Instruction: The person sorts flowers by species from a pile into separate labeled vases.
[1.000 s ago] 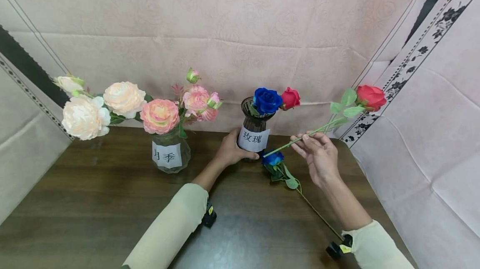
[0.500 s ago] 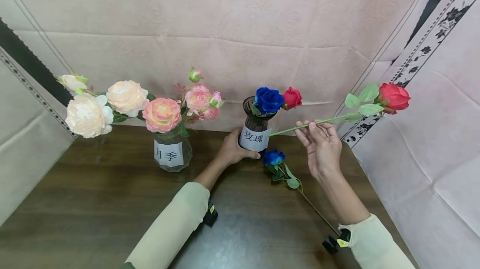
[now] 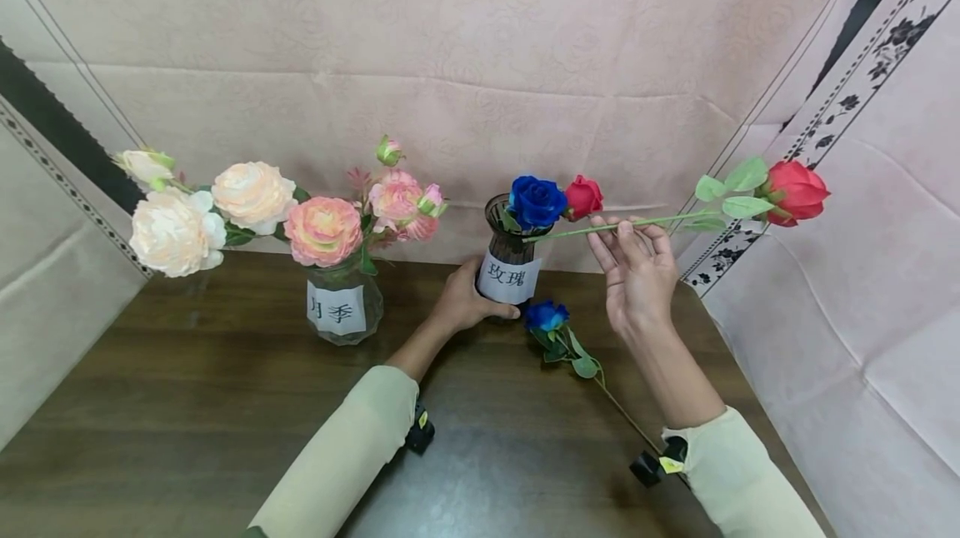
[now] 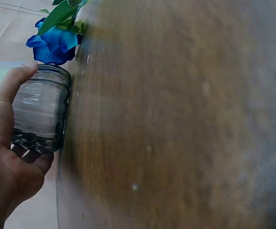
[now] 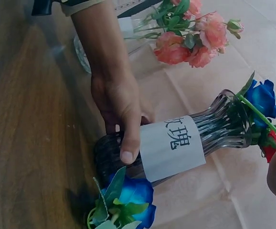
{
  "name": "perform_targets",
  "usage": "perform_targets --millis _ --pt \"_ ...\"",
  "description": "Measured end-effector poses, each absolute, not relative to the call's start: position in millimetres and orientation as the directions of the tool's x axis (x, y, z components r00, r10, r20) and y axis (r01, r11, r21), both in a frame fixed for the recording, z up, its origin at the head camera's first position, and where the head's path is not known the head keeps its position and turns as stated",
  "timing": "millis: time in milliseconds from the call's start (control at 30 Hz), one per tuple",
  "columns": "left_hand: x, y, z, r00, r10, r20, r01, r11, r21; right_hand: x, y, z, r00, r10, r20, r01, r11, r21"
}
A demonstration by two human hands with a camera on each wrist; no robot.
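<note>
My left hand (image 3: 467,301) grips the lower part of a dark ribbed glass vase (image 3: 512,251) with a white label; the left wrist view shows the thumb on the glass (image 4: 40,102). A blue rose (image 3: 537,201) and a smaller red rose (image 3: 583,197) stand in it. Between thumb and fingers, my right hand (image 3: 641,280) pinches the green stem of another red rose (image 3: 797,192), held almost level with its bloom to the right. In the right wrist view the stem (image 5: 259,114) crosses the vase's mouth. A second blue rose (image 3: 546,316) lies on the table beside the vase.
Left of my left hand stands a clear glass jar (image 3: 360,317), labelled too, holding pink flowers (image 3: 324,231) and cream flowers (image 3: 178,234) that spread leftward. Pale cloth (image 3: 480,38) hangs behind the wooden table (image 3: 225,421) and along both sides.
My right hand has risen, and the red rose has swung from a slant to nearly level, its bloom moving right. The stem's tip went up from beside the vase's base to its rim.
</note>
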State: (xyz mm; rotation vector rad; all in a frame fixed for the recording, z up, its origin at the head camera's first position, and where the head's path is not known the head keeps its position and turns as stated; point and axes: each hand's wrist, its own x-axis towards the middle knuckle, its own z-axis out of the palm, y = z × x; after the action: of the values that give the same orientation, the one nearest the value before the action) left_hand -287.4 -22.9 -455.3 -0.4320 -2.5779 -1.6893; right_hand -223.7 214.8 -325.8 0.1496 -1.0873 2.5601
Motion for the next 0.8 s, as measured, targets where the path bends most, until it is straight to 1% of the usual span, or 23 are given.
perform_targets --millis 233,800 --pt "-289 -22 -456 -0.961 0.217 0.17 0.244 0.378 0.893 -231 210 -323 -0.926 0.305 0.223 -0.375 -0.668 -0.643" --pt "-289 -24 -458 -0.958 0.216 0.186 0.257 0.371 0.892 -237 183 -328 -0.897 0.322 0.303 -0.437 -0.545 -0.716"
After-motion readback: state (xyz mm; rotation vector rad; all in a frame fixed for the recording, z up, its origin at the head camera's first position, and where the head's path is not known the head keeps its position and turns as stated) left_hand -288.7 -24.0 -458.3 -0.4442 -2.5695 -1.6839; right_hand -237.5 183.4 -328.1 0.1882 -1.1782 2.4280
